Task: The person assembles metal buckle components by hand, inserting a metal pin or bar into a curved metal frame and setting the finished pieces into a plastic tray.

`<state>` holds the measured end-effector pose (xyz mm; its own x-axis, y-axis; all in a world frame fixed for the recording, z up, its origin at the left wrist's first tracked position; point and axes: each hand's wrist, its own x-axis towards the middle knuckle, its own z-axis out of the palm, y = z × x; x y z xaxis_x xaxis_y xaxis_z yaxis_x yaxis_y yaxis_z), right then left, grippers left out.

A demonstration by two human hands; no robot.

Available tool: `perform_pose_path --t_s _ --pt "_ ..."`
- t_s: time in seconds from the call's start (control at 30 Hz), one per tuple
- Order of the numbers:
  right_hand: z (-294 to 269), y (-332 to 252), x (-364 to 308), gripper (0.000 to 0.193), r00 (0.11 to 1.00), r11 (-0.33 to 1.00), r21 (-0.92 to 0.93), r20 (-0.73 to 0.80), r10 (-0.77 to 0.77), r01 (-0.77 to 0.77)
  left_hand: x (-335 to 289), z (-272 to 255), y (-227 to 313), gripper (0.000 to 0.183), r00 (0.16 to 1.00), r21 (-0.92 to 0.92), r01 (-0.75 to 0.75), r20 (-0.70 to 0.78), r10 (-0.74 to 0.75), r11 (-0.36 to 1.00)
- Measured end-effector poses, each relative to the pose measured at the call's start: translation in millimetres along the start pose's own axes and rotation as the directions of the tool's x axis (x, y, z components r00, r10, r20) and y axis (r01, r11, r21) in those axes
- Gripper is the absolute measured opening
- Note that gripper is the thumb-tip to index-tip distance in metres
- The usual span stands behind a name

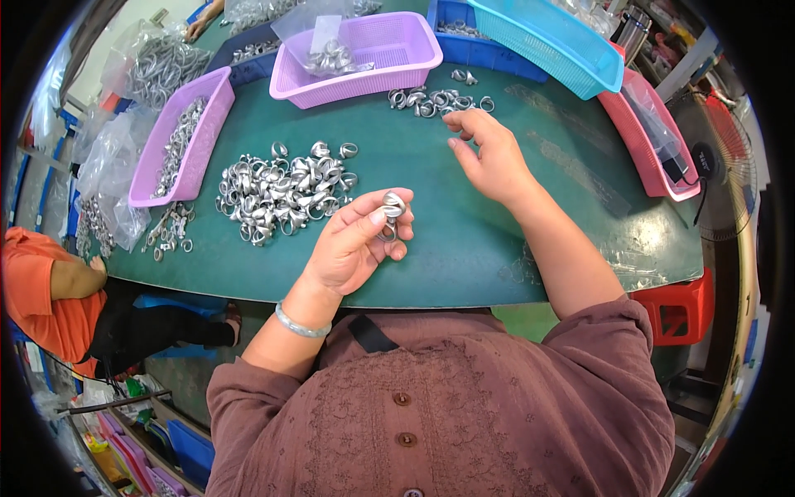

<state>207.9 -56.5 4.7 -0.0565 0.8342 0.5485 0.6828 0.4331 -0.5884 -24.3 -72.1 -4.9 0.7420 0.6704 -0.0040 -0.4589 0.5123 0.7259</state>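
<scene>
Between the thumb and fingers of my left hand (346,248) are a few shiny silver metal rings (393,205), held up over the near middle of the table. A large heap of similar rings (281,195) lies just beyond and to the left of that hand. My right hand (495,161) hovers farther out on the right, its thumb apart from the bent fingers, with nothing visible in it. Just past its fingertips is a smaller, looser group of rings (426,102); whether the fingertips touch any of them, I cannot tell.
Purple baskets (147,170) with rings stand left and at the back. Blue trays, a turquoise basket (555,41) and a red basket (658,157) edge the green table (464,248). A fan (714,157) is at right. A person in orange (41,290) sits at left.
</scene>
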Motion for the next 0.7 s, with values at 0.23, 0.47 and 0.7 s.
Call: perform_pose_path --t_s 0.23,0.47,0.7 --pt "3.6 9.9 -2.8 0.02 0.987 0.988 -0.107 0.101 0.122 -0.111 0.9 -4.9 3.1 0.02 0.991 -0.052 -0.028 -0.135 0.021 0.998" --pt "2.2 11.1 -4.0 0.02 0.978 0.972 -0.189 0.131 0.163 -0.137 16.5 -8.7 10.9 0.013 0.829 0.934 -0.173 -0.033 0.559 0.311" --pt "1.3 11.8 -3.7 0.02 0.97 0.968 -0.211 0.169 0.174 -0.137 26.2 -23.1 17.1 0.019 0.802 0.889 -0.218 0.398 0.444 -0.403"
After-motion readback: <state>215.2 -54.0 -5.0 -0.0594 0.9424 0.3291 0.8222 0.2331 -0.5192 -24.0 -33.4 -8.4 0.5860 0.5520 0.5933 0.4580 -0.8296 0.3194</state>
